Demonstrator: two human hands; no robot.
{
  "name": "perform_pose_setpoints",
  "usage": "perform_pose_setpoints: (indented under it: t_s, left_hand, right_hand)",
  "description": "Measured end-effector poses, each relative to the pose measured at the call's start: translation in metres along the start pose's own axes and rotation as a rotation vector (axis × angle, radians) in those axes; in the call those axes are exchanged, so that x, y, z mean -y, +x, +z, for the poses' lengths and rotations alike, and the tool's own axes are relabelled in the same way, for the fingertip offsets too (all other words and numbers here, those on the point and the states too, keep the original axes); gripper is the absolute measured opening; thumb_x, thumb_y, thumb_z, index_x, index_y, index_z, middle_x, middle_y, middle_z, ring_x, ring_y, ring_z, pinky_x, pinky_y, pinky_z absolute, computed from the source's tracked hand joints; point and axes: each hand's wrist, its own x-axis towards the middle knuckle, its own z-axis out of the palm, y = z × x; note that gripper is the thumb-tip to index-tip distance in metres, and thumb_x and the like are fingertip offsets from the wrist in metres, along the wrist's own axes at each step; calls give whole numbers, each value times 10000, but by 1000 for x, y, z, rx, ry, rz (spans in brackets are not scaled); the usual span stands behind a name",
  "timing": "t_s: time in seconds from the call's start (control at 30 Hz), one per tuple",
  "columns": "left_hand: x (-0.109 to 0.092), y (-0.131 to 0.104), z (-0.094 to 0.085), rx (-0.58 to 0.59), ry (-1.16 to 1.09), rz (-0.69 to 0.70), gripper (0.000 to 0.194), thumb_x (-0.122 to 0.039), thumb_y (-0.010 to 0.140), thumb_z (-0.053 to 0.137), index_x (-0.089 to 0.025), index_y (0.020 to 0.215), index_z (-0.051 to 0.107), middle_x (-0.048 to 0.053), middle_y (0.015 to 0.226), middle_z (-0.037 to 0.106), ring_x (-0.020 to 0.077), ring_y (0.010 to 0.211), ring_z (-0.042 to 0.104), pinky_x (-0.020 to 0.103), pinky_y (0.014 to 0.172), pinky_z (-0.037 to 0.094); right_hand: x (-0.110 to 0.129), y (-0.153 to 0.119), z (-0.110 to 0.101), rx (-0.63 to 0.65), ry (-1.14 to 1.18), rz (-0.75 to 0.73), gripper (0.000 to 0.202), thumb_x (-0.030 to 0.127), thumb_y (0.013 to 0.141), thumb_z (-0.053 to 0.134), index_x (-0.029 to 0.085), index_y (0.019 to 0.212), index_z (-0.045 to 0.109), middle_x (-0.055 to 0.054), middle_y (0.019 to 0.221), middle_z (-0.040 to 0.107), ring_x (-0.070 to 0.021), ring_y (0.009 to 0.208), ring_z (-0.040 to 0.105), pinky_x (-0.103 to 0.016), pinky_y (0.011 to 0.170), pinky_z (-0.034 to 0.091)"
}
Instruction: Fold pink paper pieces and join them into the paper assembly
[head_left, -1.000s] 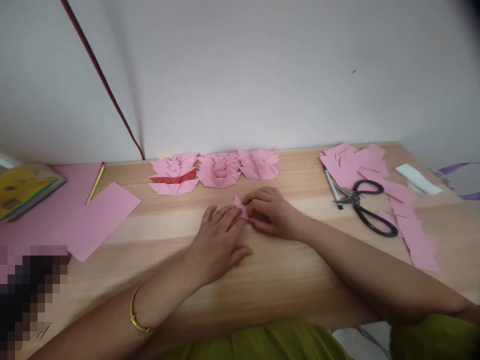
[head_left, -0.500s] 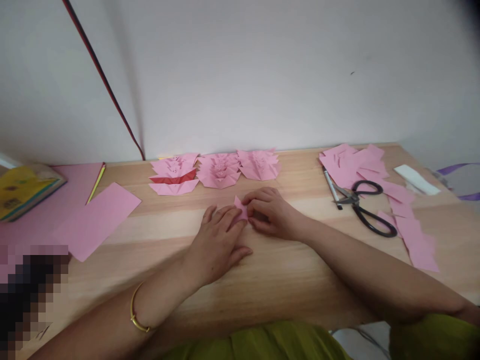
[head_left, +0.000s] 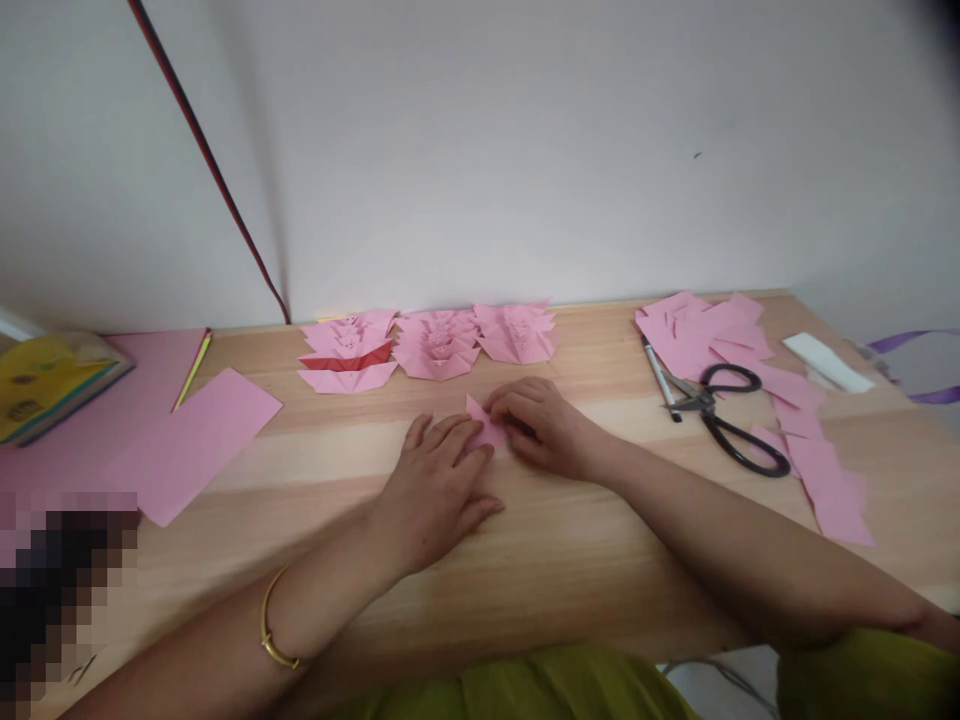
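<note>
A small folded piece of pink paper [head_left: 487, 432] lies on the wooden table between my two hands. My left hand [head_left: 435, 485] rests on its left side, fingers spread and lying flat, covering part of the sheet. At the paper's right edge, the fingers of my right hand [head_left: 546, 428] are curled in and pinch it. Beyond my hands stand three clusters of folded pink paper figures [head_left: 439, 345], the left one with a red piece [head_left: 349, 357] among the pink.
On the right lie black-handled scissors [head_left: 742, 460], a pen [head_left: 660, 378], loose pink squares [head_left: 679, 335] and a white strip [head_left: 829, 362]. To the left are a pink sheet [head_left: 214, 430], a yellow pencil [head_left: 192, 370] and a yellow package [head_left: 52, 385]. A wall rises behind the table.
My right fingertips have shifted slightly at the paper's edge, and a bit more of the pink paper shows. My left hand stays nearly in place.
</note>
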Motion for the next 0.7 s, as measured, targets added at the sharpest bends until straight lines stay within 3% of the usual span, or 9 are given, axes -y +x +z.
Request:
perform_pose_setpoints:
  t_s: [0.2, 0.57, 0.7]
  left_hand:
    - [0, 0, -1, 14, 0, -3, 331, -426, 796, 573, -170, 1004, 596, 141, 1309, 493, 293, 1255, 378, 556, 1064, 190]
    - [-5, 0, -2, -32, 50, -55, 267, -412, 790, 588, -177, 915, 612, 99, 1290, 536, 318, 1287, 349, 597, 1069, 151]
    - [-7, 0, -4, -50, 119, -85, 296, -439, 789, 581, -166, 899, 616, 126, 1321, 505, 338, 1289, 347, 602, 1069, 150]
  right_hand:
    - [1, -1, -1, 9, -13, 4, 232, 209, 750, 599, 201, 975, 541, -76, 1066, 617, -225, 1008, 530, -385, 889, 364]
    - [2, -1, -1, 16, -43, -13, 216, 270, 777, 608, 199, 976, 564, -91, 1070, 609, -231, 1004, 518, -393, 883, 359]
    - [3, -2, -2, 13, -50, -26, 157, 287, 796, 599, 196, 921, 575, -85, 1080, 602, -228, 991, 515, -396, 884, 354]
